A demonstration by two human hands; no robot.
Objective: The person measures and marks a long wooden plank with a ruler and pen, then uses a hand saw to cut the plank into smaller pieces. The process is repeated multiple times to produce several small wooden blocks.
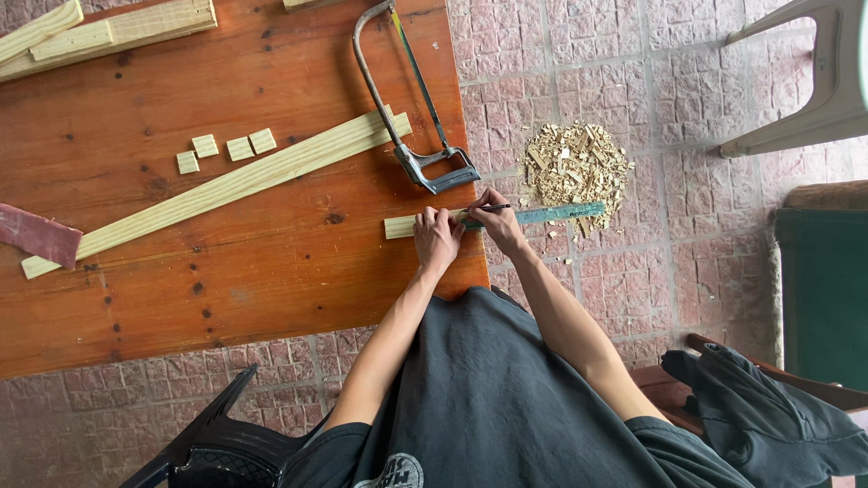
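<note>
My left hand [437,237] presses down on a short pale wood strip [399,226] and a green ruler [561,213] at the right edge of the brown wooden table [181,280]. The ruler sticks out past the table edge over the brick floor. My right hand [494,217] grips a dark pencil [493,208] with its tip on the ruler by the strip. A hacksaw [407,99] lies just above my hands, its handle near the table edge.
A long wood slat [226,185] lies diagonally across the table, with three small cut blocks [226,149] above it. Sandpaper [38,235] sits at the left edge. Wood scraps [577,167] pile on the brick floor. Plastic chairs [814,81] stand around.
</note>
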